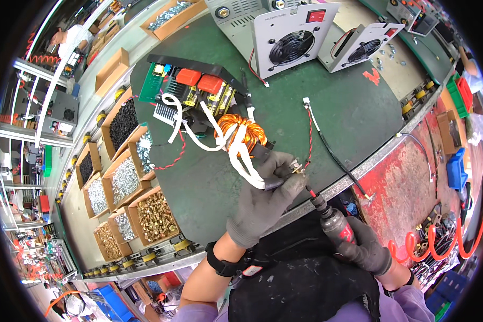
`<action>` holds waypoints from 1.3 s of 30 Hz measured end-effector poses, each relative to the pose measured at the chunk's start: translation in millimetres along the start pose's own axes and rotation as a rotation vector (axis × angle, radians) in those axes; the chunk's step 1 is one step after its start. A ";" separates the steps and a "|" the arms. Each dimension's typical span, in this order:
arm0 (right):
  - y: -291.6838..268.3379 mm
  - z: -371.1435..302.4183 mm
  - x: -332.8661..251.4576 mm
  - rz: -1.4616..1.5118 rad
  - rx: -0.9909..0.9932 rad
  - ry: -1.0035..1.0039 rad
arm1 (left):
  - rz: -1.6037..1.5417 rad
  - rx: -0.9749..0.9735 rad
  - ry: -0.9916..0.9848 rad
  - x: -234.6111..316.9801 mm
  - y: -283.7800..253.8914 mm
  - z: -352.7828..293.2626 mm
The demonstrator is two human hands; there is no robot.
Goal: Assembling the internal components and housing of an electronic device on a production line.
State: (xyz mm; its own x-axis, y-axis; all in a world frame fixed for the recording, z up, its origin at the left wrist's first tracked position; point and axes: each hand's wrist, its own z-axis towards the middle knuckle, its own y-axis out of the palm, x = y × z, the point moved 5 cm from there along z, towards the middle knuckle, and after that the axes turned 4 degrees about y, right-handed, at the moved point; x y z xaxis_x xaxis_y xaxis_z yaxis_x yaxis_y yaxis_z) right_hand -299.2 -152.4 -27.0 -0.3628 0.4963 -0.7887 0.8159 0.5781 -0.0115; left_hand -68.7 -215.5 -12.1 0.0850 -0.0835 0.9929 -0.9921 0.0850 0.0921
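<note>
My left hand [265, 201], in a grey glove, is closed around the black-sleeved end of white-sleeved leads [244, 163]. A small brass-coloured fitting [296, 167] shows at its fingertips; whether it is a bolt or a terminal I cannot tell. The leads run back to a copper-wound ring coil [240, 134] on the green mat. Behind the coil sits a circuit board assembly [190, 88] with red and yellow parts and a heatsink. My right hand [367, 249], also gloved, grips a dark power screwdriver [335, 224], its bit pointing toward the fitting, apart from it.
Two grey metal casings with fans [292, 45] [365, 49] stand at the back. Cardboard bins of brass bolts [154, 214], silver screws [125, 180] and black screws [123, 123] line the left. A black cable [333, 153] crosses the mat's right side. A red coiled hose [440, 249] hangs at right.
</note>
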 end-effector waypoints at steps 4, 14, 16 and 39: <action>-1.3 -1.7 -2.2 -0.011 0.015 -0.018 | -0.006 0.016 -0.005 3.8 3.8 2.8; -3.6 -2.5 -1.8 -0.092 0.024 -0.069 | -0.178 0.099 -0.122 -11.8 15.8 3.2; -3.9 -2.6 -0.4 -0.106 0.025 -0.065 | -0.337 0.204 -0.152 -18.4 21.8 4.9; 0.2 -17.2 -29.9 0.224 -0.116 0.105 | -0.747 0.198 0.139 -22.0 47.5 -4.2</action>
State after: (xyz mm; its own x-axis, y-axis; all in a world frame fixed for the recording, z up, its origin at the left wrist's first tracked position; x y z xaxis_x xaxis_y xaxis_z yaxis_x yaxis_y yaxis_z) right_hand -296.0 -156.0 7.1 -0.2286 0.6811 -0.6956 0.8263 0.5135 0.2313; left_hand -117.4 -205.5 -29.2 0.7340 0.0776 0.6747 -0.6644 -0.1242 0.7370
